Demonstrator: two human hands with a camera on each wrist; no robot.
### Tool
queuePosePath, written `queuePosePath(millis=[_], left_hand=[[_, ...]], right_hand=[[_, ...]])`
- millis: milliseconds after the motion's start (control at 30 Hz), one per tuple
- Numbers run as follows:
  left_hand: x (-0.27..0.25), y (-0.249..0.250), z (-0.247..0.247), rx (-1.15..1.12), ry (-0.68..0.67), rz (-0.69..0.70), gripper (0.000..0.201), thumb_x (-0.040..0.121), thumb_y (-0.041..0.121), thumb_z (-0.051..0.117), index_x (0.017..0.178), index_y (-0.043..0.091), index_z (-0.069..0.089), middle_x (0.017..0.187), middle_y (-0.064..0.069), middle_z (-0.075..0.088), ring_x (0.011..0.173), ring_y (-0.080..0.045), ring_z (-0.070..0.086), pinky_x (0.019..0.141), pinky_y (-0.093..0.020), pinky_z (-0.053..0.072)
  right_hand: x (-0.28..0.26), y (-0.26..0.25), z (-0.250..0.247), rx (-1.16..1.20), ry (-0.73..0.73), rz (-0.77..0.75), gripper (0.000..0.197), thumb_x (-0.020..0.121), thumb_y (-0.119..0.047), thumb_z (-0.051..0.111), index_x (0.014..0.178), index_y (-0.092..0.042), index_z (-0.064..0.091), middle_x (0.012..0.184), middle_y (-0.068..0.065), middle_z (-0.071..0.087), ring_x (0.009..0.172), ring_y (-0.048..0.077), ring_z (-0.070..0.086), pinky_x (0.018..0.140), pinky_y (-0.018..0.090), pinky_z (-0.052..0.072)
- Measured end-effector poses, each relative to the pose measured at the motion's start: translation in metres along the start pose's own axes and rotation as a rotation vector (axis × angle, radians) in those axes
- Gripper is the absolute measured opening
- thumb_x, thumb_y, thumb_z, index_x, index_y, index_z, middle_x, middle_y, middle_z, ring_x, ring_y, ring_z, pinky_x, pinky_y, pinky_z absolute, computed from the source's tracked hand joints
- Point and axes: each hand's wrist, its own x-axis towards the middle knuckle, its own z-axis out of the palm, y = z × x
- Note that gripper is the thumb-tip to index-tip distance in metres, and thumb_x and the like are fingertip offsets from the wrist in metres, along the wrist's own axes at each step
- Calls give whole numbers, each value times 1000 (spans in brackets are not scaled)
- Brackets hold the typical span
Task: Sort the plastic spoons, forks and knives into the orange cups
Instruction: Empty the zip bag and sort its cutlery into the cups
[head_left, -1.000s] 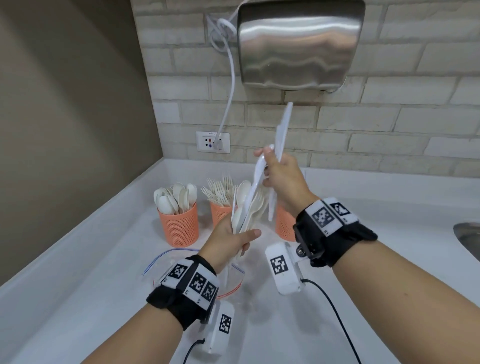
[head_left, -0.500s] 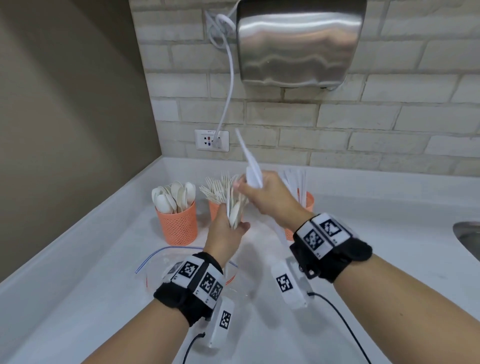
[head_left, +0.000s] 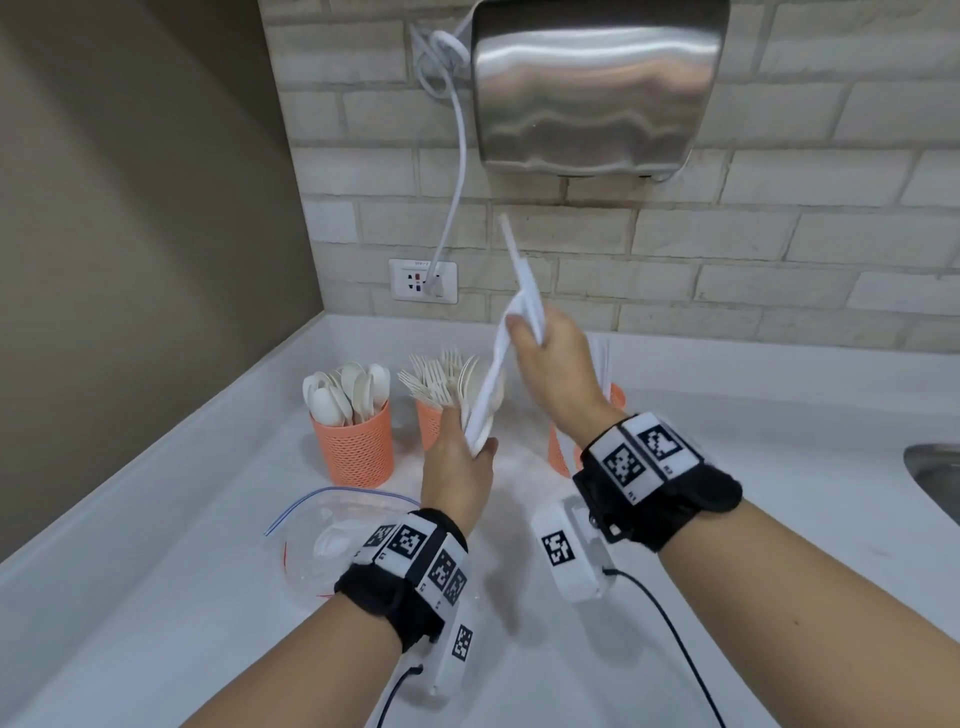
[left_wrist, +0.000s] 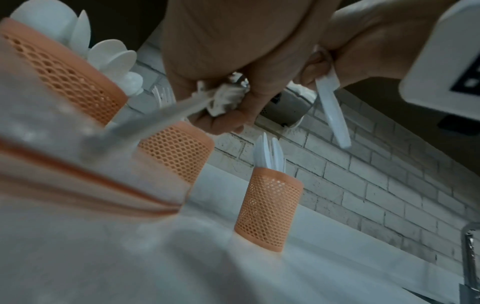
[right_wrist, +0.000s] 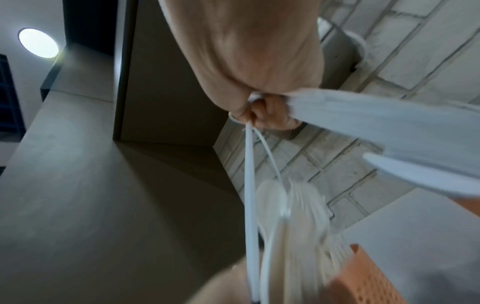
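My left hand (head_left: 475, 441) grips a bundle of white plastic cutlery (head_left: 480, 402), spoon bowls upward, just in front of the middle cup. My right hand (head_left: 530, 332) is above it. It holds a white knife (head_left: 519, 265) pointing up and pinches a second white piece (head_left: 493, 379) that reaches down into the bundle. Three orange mesh cups stand by the back wall. The left cup (head_left: 353, 447) has spoons, the middle cup (head_left: 428, 423) forks. The right cup (head_left: 561, 449), mostly behind my right wrist, holds knives (left_wrist: 269, 154). The right wrist view shows the pinch (right_wrist: 259, 115).
An open clear zip bag (head_left: 337, 540) lies on the white counter (head_left: 156, 545) in front of the cups. A steel hand dryer (head_left: 597, 83) hangs on the brick wall above, its cord running to a socket (head_left: 423, 280). A sink edge (head_left: 935, 478) is at far right.
My right hand dipped to the bundle with its knife, then rose again, now also drawing a second white piece out of the bundle. My left hand stayed near the middle cup.
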Motion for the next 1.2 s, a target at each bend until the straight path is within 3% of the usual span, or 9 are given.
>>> queuePosePath(millis=[200,333,467,600,700,867,1033,1133,1200], left_hand=[[0,-9,5,-137,-19,-129,20,92,16,52,109,12,43,87,-11,51,68,-25,47,61,-33,43],[3,-2,4,-314,-69,-156,15,93,14,50,105,14,42,77,-8,48,50,-16,38,39,-21,35],[3,11,0,-533,-206,-159,18,95,15,49,112,15,44,76,-3,56,44,-12,39,41,-22,35],[6,15,-6,-744,-325,-237,9,95,13,48,104,13,50,81,-5,60,42,-8,42,40,-19,36],[10,15,-8,-850,-362,-268,6,95,12,48,98,13,53,79,-4,61,43,-8,42,41,-18,37],[15,15,-10,-949,-395,-291,8,95,18,47,99,12,52,71,-2,61,40,-8,40,40,-18,36],[17,13,-12,-972,-425,-323,12,92,23,51,97,12,52,67,1,60,41,-7,41,40,-18,37],[19,13,-13,-995,-426,-347,18,92,23,50,104,8,51,65,4,61,42,-7,44,40,-17,38],[20,13,-14,-1023,-432,-352,19,92,22,51,106,9,51,67,3,60,43,-7,45,41,-17,39]], right_hand=[[36,19,-42,258,194,162,13,102,-19,28,101,-10,38,89,15,58,67,15,57,52,21,48],[52,33,-61,484,310,154,10,100,-9,26,108,-11,32,71,9,56,51,15,58,56,30,56],[70,46,-68,328,430,-15,14,99,-6,28,110,-13,32,67,0,48,44,3,46,55,21,48],[70,70,-57,238,335,-42,14,99,-8,31,111,-14,35,69,-2,47,59,8,46,59,14,45],[62,99,-47,113,212,40,12,98,-13,38,109,-9,40,76,-5,47,75,13,50,71,20,43],[55,121,-42,-4,95,126,12,98,-17,40,108,-12,45,81,-9,44,77,13,44,59,3,36],[51,114,-40,-238,27,34,30,97,-11,41,125,-2,46,127,15,45,122,25,42,99,22,31],[42,89,-36,-227,199,-215,34,92,-13,51,124,-3,48,116,6,47,108,16,47,94,16,34],[32,68,-27,-101,99,-230,21,91,-16,56,108,-6,59,99,5,54,87,9,50,76,7,38]])
